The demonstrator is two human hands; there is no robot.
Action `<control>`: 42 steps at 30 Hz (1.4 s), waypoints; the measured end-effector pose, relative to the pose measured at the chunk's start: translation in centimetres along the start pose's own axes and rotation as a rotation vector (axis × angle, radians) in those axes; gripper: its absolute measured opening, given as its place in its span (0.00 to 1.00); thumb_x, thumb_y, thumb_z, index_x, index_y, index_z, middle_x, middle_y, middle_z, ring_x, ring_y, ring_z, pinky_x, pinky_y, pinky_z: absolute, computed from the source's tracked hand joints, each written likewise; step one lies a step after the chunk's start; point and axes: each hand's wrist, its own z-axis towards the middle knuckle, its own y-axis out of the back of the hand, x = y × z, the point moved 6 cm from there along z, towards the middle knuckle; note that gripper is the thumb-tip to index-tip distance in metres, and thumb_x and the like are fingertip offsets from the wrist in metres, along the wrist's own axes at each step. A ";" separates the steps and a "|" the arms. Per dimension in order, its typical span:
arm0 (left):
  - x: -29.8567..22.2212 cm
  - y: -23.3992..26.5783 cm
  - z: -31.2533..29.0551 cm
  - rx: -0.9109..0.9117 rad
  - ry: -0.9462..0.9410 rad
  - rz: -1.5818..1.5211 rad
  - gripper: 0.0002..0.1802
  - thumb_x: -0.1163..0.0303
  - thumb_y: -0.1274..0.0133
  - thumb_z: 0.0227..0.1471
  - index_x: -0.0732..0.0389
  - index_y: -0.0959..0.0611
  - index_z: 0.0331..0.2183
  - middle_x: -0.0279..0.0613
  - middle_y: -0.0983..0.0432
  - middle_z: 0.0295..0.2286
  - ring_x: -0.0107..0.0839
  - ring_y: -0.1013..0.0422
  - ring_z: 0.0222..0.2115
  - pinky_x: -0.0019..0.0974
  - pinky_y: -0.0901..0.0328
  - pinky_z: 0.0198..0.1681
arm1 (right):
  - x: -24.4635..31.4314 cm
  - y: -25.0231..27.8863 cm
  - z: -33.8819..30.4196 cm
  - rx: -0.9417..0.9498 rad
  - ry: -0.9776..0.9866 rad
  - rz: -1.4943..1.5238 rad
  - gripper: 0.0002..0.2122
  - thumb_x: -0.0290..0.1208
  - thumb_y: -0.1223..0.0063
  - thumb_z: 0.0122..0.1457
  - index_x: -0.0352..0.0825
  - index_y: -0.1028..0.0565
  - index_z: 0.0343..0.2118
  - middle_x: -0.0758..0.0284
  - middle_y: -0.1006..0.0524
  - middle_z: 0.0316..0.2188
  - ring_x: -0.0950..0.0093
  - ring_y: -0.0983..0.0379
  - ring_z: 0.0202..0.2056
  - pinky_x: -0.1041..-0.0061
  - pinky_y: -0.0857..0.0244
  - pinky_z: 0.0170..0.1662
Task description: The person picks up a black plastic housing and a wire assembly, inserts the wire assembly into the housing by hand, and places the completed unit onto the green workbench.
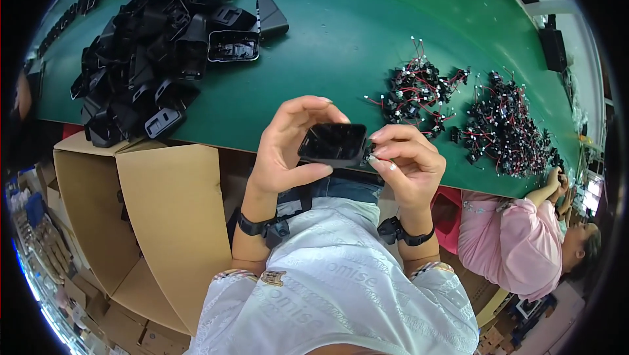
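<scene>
In front of my body, at the near edge of the green table (327,47), my left hand (272,152) grips a glossy black plastic housing (335,141) between thumb and fingers. At the housing's right end, my right hand (416,162) pinches a small black part with a red wire (371,153). The part is at or against that end; whether it is inside cannot be told. Just beyond my right hand lies a loose heap of small black parts with red wires and white plugs (419,90).
A big pile of black housings (190,47) covers the table's left side. Farther right lies a denser heap of wired parts (504,126). An open cardboard box (173,217) stands below the table edge at left. A co-worker in pink (511,243) sits at right, hands at the table.
</scene>
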 end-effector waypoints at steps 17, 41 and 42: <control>-2.6 -3.1 0.1 -0.261 -0.410 0.845 0.34 0.88 0.36 0.32 0.66 0.21 0.48 0.50 0.18 0.43 0.47 0.22 0.43 0.42 0.28 0.49 | -0.2 -0.4 0.4 -0.278 0.178 -0.239 0.06 0.15 0.37 0.51 0.28 0.24 0.28 0.58 0.27 0.41 0.71 0.27 0.41 0.72 0.33 0.48; -0.2 0.6 -0.2 -0.166 -0.031 -0.087 0.41 0.71 0.29 0.43 0.73 0.28 0.56 0.52 0.26 0.52 0.39 0.28 0.53 0.40 0.35 0.58 | 1.7 -0.1 2.3 -0.055 -0.003 -0.250 0.14 0.23 0.41 0.55 0.28 0.21 0.45 0.61 0.26 0.49 0.76 0.29 0.45 0.80 0.36 0.44; 0.3 0.5 -0.4 -0.112 -0.010 -0.116 0.42 0.65 0.29 0.44 0.73 0.29 0.57 0.52 0.26 0.52 0.38 0.28 0.53 0.40 0.35 0.59 | 1.3 -0.6 2.9 0.045 -0.100 -0.138 0.15 0.24 0.37 0.52 0.32 0.19 0.45 0.64 0.25 0.47 0.78 0.29 0.42 0.81 0.36 0.41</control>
